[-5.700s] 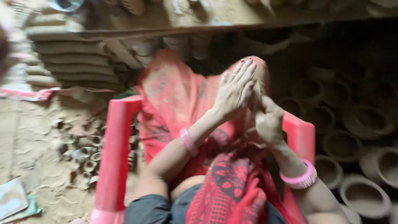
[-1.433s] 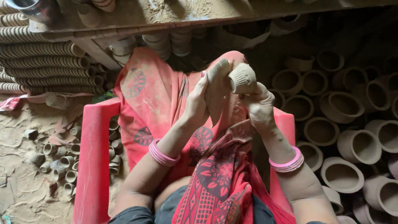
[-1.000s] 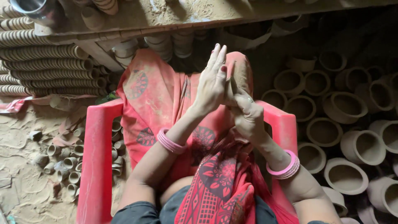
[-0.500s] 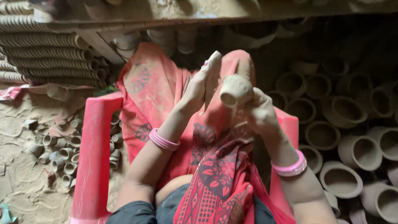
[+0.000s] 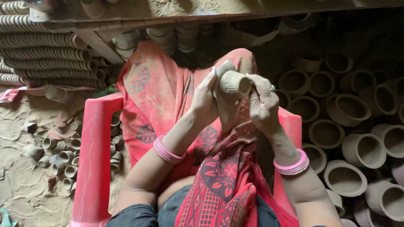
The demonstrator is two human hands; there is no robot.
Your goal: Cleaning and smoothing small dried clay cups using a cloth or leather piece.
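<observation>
The small clay cup (image 5: 234,82) now sits gripped between both hands above the lap, its ribbed side turned to the camera; half a second ago it was held more upright with the left palm open beside it. The left hand (image 5: 205,100) has closed in, fingers curled against the cup, and the right hand (image 5: 263,103) wraps it with fingers pressed together, so the shaping looks to be going on. Larger clay pots (image 5: 357,149) lie near on the right
</observation>
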